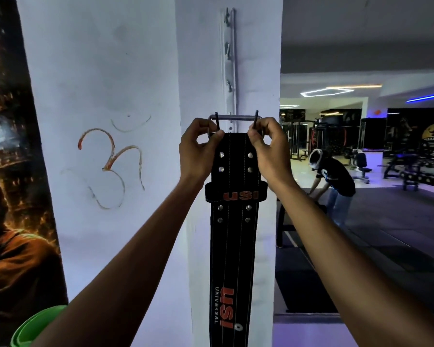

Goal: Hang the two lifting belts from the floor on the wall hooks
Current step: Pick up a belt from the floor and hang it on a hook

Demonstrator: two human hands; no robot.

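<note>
Head view: black USI-lettered belt (232,221), upright

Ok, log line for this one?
step: hanging belt | both hands hold buckle at hook rail | second belt: unseen

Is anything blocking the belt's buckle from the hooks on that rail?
Nothing visible does. Both hands, left and right, hold the belt by its buckle against the pillar, at the foot of the hook rail. The hooks above it hang bare.
</note>
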